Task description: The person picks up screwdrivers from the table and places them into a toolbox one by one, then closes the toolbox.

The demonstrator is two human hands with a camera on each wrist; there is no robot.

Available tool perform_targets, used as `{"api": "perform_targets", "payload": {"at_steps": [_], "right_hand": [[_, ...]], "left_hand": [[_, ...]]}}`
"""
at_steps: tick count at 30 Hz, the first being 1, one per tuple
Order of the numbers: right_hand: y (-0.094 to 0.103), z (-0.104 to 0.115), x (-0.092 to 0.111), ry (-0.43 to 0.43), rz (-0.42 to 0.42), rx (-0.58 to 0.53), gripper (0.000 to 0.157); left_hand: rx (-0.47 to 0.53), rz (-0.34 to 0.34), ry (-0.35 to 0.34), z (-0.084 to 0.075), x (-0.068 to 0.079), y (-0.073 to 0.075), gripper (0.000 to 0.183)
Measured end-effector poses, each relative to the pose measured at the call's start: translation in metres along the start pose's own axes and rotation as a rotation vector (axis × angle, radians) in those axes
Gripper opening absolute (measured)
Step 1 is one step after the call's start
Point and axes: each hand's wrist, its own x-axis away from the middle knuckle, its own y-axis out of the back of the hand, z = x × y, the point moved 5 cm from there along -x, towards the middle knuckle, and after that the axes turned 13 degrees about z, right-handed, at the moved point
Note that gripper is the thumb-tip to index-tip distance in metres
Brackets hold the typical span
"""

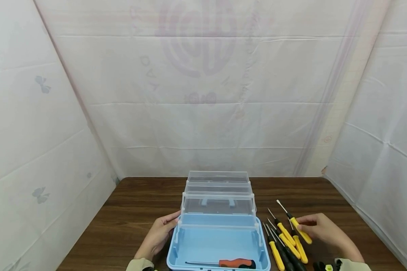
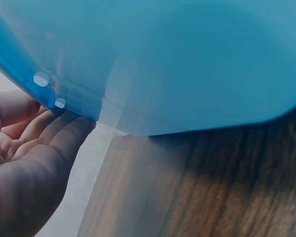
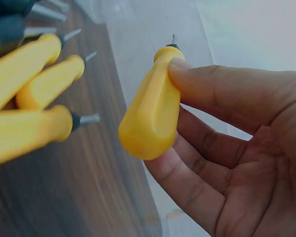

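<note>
A blue toolbox [image 1: 220,241] with clear fold-out trays [image 1: 218,203] stands open on the table. At its left side my left hand [image 1: 160,233] grips the edge, thumb and fingers near the rim; in the left wrist view the box wall [image 2: 202,69] fills the top. Inside the box lies a screwdriver with a red and black handle [image 1: 236,263]. My right hand [image 1: 325,230] pinches a yellow-handled screwdriver [image 3: 153,108] between thumb and fingers. Its tip points away from me, above the right part of the table.
Beside the box on the right lie several yellow-handled screwdrivers [image 1: 276,256] and black-handled ones [image 1: 293,259], piled close together. The dark wooden table [image 1: 146,192] is enclosed by white cloth walls [image 1: 203,131] at the back and sides.
</note>
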Motion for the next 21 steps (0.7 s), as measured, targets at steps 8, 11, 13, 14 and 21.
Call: {"api": "perform_targets", "payload": {"at_steps": [8, 11, 13, 14, 21], "right_hand": [[0.001, 0.017, -0.009, -0.004, -0.017, 0.018, 0.048], [0.001, 0.024, -0.011, 0.018, -0.016, 0.025, 0.046], [0.001, 0.029, -0.013, 0.032, -0.021, 0.034, 0.044], [0.001, 0.032, -0.013, 0.042, -0.021, 0.040, 0.043], [-0.001, 0.048, -0.019, 0.061, -0.011, 0.054, 0.043]], "left_hand": [[0.010, 0.001, -0.004, 0.000, -0.001, 0.000, 0.048], [0.014, 0.001, -0.006, 0.000, -0.002, 0.000, 0.047], [0.015, -0.001, -0.007, -0.001, -0.002, -0.001, 0.046], [0.013, 0.001, -0.006, -0.001, -0.002, -0.001, 0.047], [0.016, 0.004, -0.006, -0.001, -0.002, -0.001, 0.047]]}}
